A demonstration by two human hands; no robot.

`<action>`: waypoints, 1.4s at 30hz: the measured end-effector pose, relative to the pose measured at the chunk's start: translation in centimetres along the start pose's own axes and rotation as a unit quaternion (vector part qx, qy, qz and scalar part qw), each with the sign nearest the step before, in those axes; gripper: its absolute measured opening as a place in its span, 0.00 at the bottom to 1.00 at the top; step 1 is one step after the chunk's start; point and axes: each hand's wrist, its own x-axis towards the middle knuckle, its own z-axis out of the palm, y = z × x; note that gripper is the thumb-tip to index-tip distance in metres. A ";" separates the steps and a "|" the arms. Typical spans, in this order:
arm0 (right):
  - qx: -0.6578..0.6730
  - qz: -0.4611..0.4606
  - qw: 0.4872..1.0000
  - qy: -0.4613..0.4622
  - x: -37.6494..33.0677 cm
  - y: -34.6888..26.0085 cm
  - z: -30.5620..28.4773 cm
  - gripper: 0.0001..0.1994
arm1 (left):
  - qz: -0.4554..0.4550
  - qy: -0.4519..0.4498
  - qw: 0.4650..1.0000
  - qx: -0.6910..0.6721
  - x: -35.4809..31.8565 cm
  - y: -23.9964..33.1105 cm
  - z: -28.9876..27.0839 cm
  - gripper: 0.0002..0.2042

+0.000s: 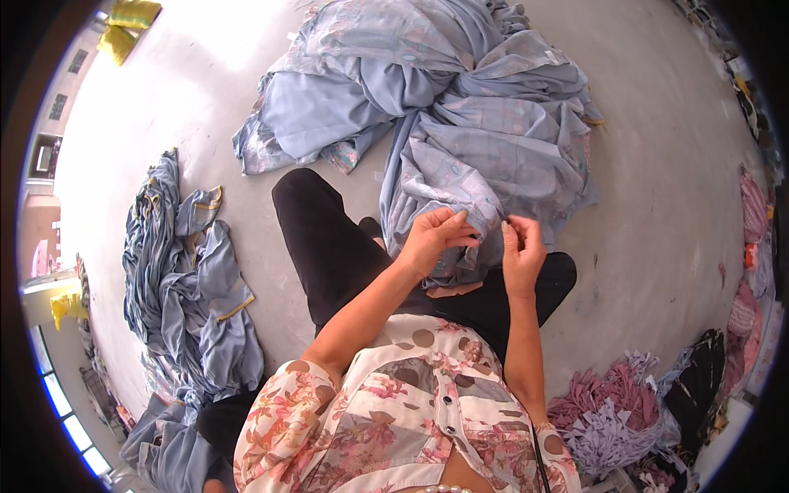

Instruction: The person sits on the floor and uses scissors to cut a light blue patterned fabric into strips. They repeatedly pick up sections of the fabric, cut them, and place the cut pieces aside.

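A large heap of blue-grey printed fabric lies on the floor before me, its near end drawn up over my lap. My left hand pinches the near edge of this fabric between thumb and finger. A short way to the right, my right hand is closed in a pinch beside the same edge, thumb against fingers. Whatever sits between its fingertips is too small to make out. The cloth hangs in folds between and below both hands.
I sit low with black-trousered legs bent. To the left lies a long pile of blue-grey cloth with yellow edging. Pink and lilac fabric strips are heaped at the lower right. Yellow bundles stand at the far left.
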 end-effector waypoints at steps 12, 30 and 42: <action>-0.144 -0.157 0.973 -0.094 0.0 -0.3 -0.2 0.10 | 0.051 -0.072 0.987 0.132 -0.5 -0.9 0.2 0.11; -0.001 0.001 0.991 -0.133 -1.2 -0.1 -1.0 0.09 | 0.295 0.042 0.811 0.503 -1.8 -1.5 0.3 0.02; -0.022 -0.016 0.993 -0.114 -1.2 -0.4 -1.7 0.10 | 0.394 0.010 0.699 0.597 -1.4 -1.4 -0.6 0.07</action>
